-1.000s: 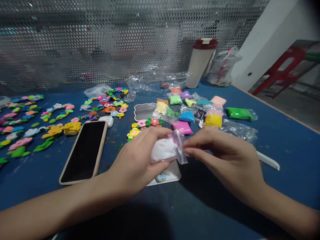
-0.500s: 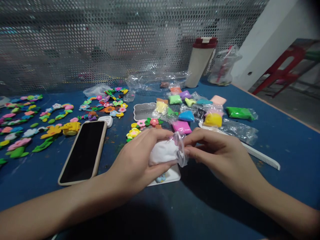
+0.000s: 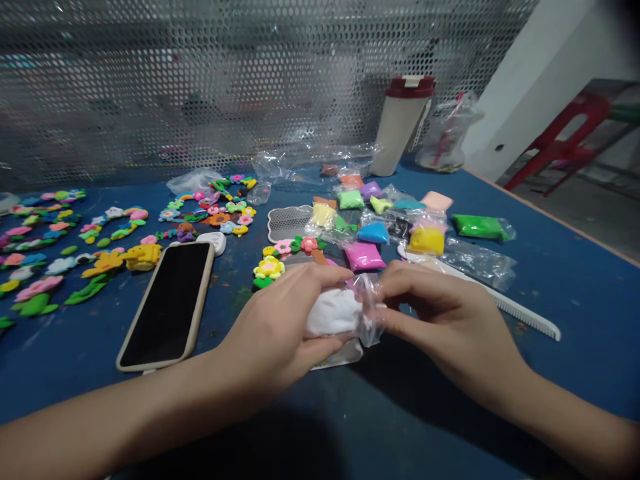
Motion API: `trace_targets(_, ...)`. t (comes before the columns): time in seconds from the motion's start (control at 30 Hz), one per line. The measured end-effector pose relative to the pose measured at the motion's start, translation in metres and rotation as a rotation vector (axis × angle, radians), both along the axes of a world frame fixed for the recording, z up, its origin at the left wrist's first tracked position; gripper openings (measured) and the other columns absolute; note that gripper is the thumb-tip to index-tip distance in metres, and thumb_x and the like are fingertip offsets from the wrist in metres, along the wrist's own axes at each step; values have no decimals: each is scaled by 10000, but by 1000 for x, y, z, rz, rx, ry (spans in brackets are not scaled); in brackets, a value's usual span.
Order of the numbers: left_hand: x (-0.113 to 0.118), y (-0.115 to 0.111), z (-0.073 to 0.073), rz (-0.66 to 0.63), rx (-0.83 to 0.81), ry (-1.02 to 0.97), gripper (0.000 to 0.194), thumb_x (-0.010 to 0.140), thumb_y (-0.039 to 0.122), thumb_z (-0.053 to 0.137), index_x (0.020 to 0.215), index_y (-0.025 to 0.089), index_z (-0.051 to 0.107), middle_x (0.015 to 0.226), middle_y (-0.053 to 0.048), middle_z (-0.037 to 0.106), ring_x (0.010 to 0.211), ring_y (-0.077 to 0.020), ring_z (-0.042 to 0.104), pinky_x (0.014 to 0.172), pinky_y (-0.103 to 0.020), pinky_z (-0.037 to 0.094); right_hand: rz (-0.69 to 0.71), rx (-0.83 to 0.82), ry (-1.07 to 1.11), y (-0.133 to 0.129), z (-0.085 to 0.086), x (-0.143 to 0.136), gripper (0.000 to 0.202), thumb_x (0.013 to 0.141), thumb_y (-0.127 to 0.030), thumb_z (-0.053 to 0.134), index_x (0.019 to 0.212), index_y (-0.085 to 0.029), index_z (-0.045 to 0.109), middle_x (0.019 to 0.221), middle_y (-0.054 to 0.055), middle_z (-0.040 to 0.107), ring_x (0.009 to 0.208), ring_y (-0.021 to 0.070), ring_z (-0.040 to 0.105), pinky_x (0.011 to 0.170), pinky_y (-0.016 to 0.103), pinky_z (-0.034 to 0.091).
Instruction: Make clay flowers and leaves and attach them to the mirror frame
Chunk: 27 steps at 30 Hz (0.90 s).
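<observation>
My left hand [image 3: 280,313] is wrapped round a clear plastic bag of white modelling clay [image 3: 334,312], thumb below and fingers above. At the bag's open end, my right hand [image 3: 440,313] pinches with thumb and forefinger; a small white bit shows at its fingertips. Beneath the bag lies a pale flat board [image 3: 345,355], mostly covered by my left hand. Just behind the hands are clay flowers, among them a yellow flower [image 3: 269,267], and a pink clay packet [image 3: 365,256].
A phone [image 3: 167,303] lies left of my hands, with several clay ornaments [image 3: 115,223] beyond it. Bagged clay in many colours, a white comb [image 3: 525,313] and a green packet [image 3: 480,227] lie right. A tumbler [image 3: 403,127] stands by the perforated metal panel [image 3: 200,87].
Both hands and the bag of white clay have shifted slightly right and down. The right fingers have drawn a little way out from the bag's mouth.
</observation>
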State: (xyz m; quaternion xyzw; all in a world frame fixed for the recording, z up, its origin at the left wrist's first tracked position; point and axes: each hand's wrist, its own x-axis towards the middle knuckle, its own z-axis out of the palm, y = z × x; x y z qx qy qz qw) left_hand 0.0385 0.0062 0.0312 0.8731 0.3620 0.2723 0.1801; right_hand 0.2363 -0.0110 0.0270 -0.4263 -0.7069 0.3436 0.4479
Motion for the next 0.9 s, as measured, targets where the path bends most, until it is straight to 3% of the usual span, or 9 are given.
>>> trace_targets(0.2, 1, 0, 2, -25, 26, 10, 371, 762, 148, 614, 1101, 211, 478, 1073, -24, 634, 982, -175, 594, 867, -286, 447, 9, 49, -71, 0, 0, -2, 60, 810, -192, 642, 763, -216, 613, 720, -19, 617, 672, 129, 545, 629, 250, 408)
trace_targets(0.37, 1, 1, 5, 25, 20, -12, 342, 784, 207, 622, 1093, 225, 477, 1074, -28, 634, 994, -196, 595, 876, -312, 445, 50, 50, -92, 1, 2, 0, 90, 856, -157, 557, 785, -212, 550, 761, -8, 564, 691, 128, 505, 619, 242, 395)
trace_targets(0.5, 1, 3, 5, 108, -33, -48, 319, 789, 231, 624, 1073, 221, 478, 1048, -32, 632, 990, -205, 592, 860, -318, 453, 37, -138, 149, 6, 2, 2, 103, 889, -237, 535, 789, -217, 528, 749, -25, 497, 668, 107, 465, 598, 219, 381)
trace_targets(0.67, 2, 3, 2, 126, -88, -24, 331, 812, 229, 578, 1117, 187, 455, 1099, -60, 599, 1033, -208, 561, 876, -322, 440, 125, -533, 529, 14, -3, 1, 165, 900, -322, 517, 792, -198, 528, 704, -24, 465, 617, 100, 455, 569, 214, 389)
trace_targets(0.8, 4, -3, 6, 106, -115, 8, 406, 773, 227, 570, 1158, 169, 456, 1127, -70, 577, 1036, -228, 546, 890, -344, 420, 186, -667, 505, 9, -10, -4, 246, 864, -403, 555, 759, -180, 544, 663, -23, 435, 566, 97, 388, 509, 206, 352)
trace_targets(0.9, 4, -5, 12, 80, -222, -28, 293, 824, 285, 518, 1104, 203, 499, 1077, -37, 595, 963, -209, 569, 829, -319, 435, 300, -726, 397, 3, -9, -7, 224, 842, -404, 588, 823, -181, 594, 679, -18, 462, 586, 99, 408, 525, 200, 358)
